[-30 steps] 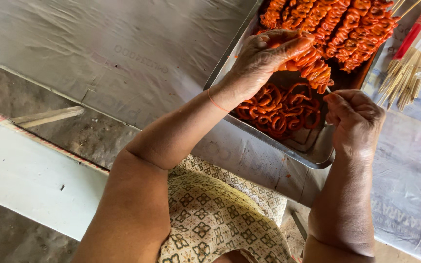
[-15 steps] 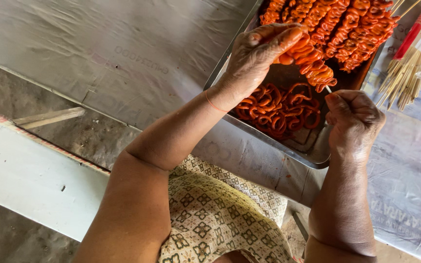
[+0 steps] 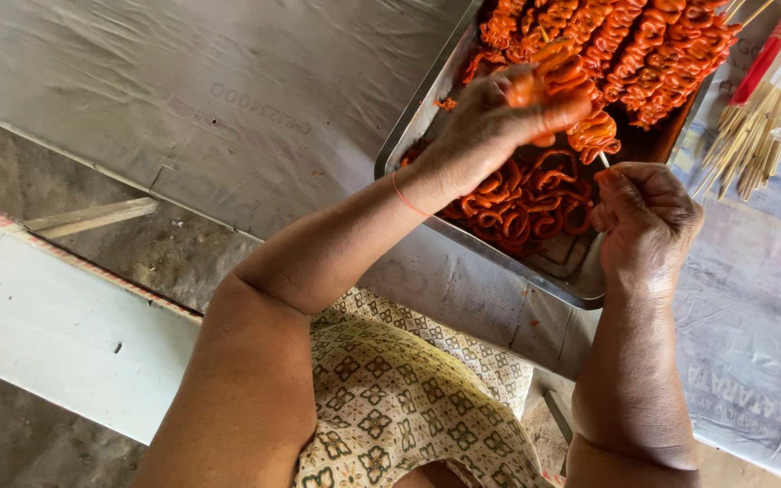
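— Left hand [image 3: 499, 117] in the head view, what does it do?

— It is closed around orange-red marinated meat pieces [image 3: 558, 86] that sit on a thin wooden skewer [image 3: 602, 158], above the metal tray [image 3: 418, 122].

— And the right hand [image 3: 644, 221]?

— It is closed in a fist and pinches the lower end of the same skewer, just over the near corner of the tray.

— What is inside the tray?

— Loose curled meat strips [image 3: 522, 203] lie in the near part; finished skewers [image 3: 644, 45] are stacked in the far part.

— Anything beside it?

— A bundle of bare bamboo sticks [image 3: 752, 145] lies to the right of the tray on the worktop [image 3: 228, 99], which a grey plastic sheet covers. Patterned cloth [image 3: 399, 407] is at the lower edge.
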